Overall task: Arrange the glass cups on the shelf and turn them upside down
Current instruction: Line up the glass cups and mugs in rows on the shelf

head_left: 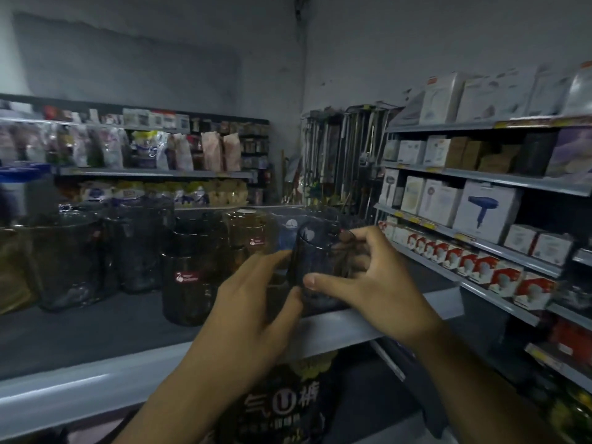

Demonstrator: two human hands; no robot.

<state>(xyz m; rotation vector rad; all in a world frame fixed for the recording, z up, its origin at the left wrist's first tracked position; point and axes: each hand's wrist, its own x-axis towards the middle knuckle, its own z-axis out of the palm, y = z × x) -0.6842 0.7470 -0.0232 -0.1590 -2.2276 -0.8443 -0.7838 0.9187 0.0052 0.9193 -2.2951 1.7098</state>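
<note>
- Item: smoked glass cup (320,267), dark grey, see-through, straight-sided, no handle. A small pale sticker shows near its upper wall.
- Location: just right of the red-labelled stack (189,283) of like cups, at the front edge of the shelf (96,334). Cannot tell whether its base rests on the board or hangs just above it.
- Orientation: near upright, slightly tilted. The dim light does not show which end is the mouth.
- Grip, left hand (256,309): thumb and fingers curled against the side of the cup nearer the stack.
- Grip, right hand (378,283): thumb pressed on the near wall, fingers hooked round the far side and over the top edge.
- Handling, judged: rigid, light, smooth and likely slippery, breakable at the rim. Best held round the mid-wall, with no clinking against neighbours.
- Neighbours: amber cups (246,232) behind the stack, clear cups (64,261) to its left.
</note>
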